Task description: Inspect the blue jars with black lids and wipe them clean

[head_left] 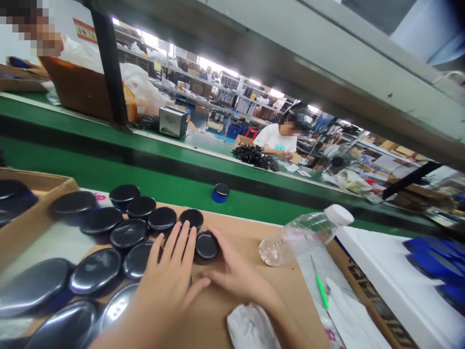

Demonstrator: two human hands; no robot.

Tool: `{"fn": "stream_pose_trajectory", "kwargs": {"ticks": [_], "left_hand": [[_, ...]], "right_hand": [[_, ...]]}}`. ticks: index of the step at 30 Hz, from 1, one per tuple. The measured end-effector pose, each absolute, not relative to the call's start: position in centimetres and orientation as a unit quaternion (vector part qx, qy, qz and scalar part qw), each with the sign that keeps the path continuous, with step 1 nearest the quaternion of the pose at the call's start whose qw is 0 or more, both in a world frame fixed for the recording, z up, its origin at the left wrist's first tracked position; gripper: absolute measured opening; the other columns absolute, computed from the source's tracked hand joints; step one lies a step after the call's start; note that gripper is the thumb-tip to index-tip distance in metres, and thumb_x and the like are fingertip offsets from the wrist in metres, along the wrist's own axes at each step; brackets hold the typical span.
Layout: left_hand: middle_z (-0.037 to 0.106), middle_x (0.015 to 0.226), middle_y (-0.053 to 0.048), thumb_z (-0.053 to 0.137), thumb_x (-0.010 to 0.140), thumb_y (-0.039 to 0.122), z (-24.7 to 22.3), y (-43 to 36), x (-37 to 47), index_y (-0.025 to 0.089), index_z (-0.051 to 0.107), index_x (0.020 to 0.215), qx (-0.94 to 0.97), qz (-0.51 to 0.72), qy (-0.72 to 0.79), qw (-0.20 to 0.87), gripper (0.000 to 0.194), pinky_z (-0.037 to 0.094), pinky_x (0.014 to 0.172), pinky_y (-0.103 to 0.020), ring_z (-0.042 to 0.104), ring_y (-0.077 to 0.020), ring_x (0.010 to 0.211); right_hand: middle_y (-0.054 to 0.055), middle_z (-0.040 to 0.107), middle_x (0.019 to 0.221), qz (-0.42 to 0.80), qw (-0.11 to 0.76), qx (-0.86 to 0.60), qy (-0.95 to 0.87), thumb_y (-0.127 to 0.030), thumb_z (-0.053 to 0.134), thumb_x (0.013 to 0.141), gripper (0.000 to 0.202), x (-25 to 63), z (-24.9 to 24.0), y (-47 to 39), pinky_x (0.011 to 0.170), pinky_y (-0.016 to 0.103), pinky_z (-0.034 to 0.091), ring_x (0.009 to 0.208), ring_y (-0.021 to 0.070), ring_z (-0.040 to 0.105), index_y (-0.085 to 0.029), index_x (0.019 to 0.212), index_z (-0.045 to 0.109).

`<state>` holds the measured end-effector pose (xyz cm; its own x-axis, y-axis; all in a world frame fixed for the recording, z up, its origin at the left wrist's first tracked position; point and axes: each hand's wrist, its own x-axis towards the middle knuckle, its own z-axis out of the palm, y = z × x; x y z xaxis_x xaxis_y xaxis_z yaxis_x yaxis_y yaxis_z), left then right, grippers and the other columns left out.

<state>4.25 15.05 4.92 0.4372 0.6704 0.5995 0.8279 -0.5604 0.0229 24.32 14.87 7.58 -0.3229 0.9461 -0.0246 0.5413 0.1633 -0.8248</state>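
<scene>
Two hands [170, 265] [238, 275], black lids [207, 245], blurred pink writing [99, 196]

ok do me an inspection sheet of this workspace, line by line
surface: brown board, green bench beyond
things: tubs, blue with black tops, grouped at left; lone tub on the bench
clutter: bottle tilted, green-handled tool, white wad, paper
hands: left hand spread palm down over tubs; right hand beside one tub; contact unclear
cables: black tangle on the far side, possibly cables
surroundings: co-worker opposite; carton at left; white box at right
</scene>
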Motion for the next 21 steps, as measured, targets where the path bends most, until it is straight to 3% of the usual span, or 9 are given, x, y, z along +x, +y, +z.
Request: {"fn": "stream_pose_trajectory", "kwargs": {"ticks": [3,6,10,13,16,19,21], "left_hand": [[0.052,0.147,-0.025,0.028,0.098,0.067,4.8,14.7,4.6,0.003,0.054,0.139,-0.844,-0.282,-0.429,0.154,0.08,0.039,0.104,-0.057,0.054,-0.0417,0.133],[0.055,0.146,-0.02,0.037,0.093,0.072,5.2,14.7,5.5,0.012,0.054,0.141,-0.839,-0.293,-0.436,0.14,0.079,0.04,0.11,-0.052,0.051,-0.0377,0.137],[0.06,0.142,-0.015,0.052,0.087,0.069,6.1,14.9,7.2,0.02,0.054,0.141,-0.816,-0.344,-0.459,0.071,0.072,0.041,0.114,-0.049,0.049,-0.036,0.139],[0.065,0.136,-0.013,0.059,0.083,0.066,6.4,14.6,8.0,0.023,0.059,0.135,-0.787,-0.403,-0.466,-0.015,0.067,0.045,0.112,-0.048,0.052,-0.0358,0.135],[0.068,0.131,-0.01,0.063,0.081,0.061,6.1,13.7,7.8,0.025,0.062,0.127,-0.769,-0.443,-0.454,-0.073,0.059,0.049,0.107,-0.044,0.056,-0.034,0.13],[0.066,0.132,0.001,0.065,0.081,0.051,6.2,12.9,7.3,0.031,0.055,0.125,-0.753,-0.495,-0.409,-0.144,0.049,0.044,0.109,-0.029,0.055,-0.0219,0.13],[0.066,0.124,0.007,0.062,0.082,0.039,6.7,12.7,7.2,0.034,0.051,0.124,-0.763,-0.516,-0.368,-0.13,0.044,0.038,0.109,-0.019,0.056,-0.0136,0.124]], "right_hand": [[0.01,0.055,0.146,0.361,0.344,-0.529,-0.686,-0.025,0.074,0.08,0.066,24.3,6.6,14.0,0.118,0.046,0.037,0.137,0.0253,0.05,-0.021,0.14,0.048],[0.011,0.053,0.149,0.363,0.382,-0.525,-0.669,-0.028,0.074,0.078,0.071,24.7,7.1,13.1,0.117,0.047,0.038,0.137,0.026,0.051,-0.023,0.142,0.044],[0.01,0.066,0.133,0.54,0.467,-0.377,-0.59,-0.041,0.077,0.077,0.08,24.6,7.8,11.6,0.108,0.045,0.047,0.123,0.0263,0.064,-0.029,0.144,0.036],[0.008,0.072,0.119,0.654,0.525,-0.212,-0.501,-0.045,0.08,0.073,0.066,23.8,7.8,11.2,0.098,0.046,0.054,0.112,0.0297,0.071,-0.03,0.13,0.049],[0.009,0.072,0.123,0.693,0.508,-0.195,-0.473,-0.038,0.084,0.07,0.063,23.3,7.9,11.2,0.098,0.047,0.056,0.113,0.031,0.071,-0.03,0.125,0.054],[0.008,0.067,0.135,0.675,0.503,-0.247,-0.48,-0.043,0.086,0.07,0.071,23.3,7.8,11.0,0.1,0.042,0.055,0.118,0.0299,0.069,-0.03,0.132,0.054],[0.005,0.066,0.137,0.636,0.529,-0.29,-0.481,-0.05,0.089,0.066,0.072,23.1,7.5,10.7,0.103,0.033,0.053,0.123,0.0261,0.065,-0.032,0.129,0.058]]}}
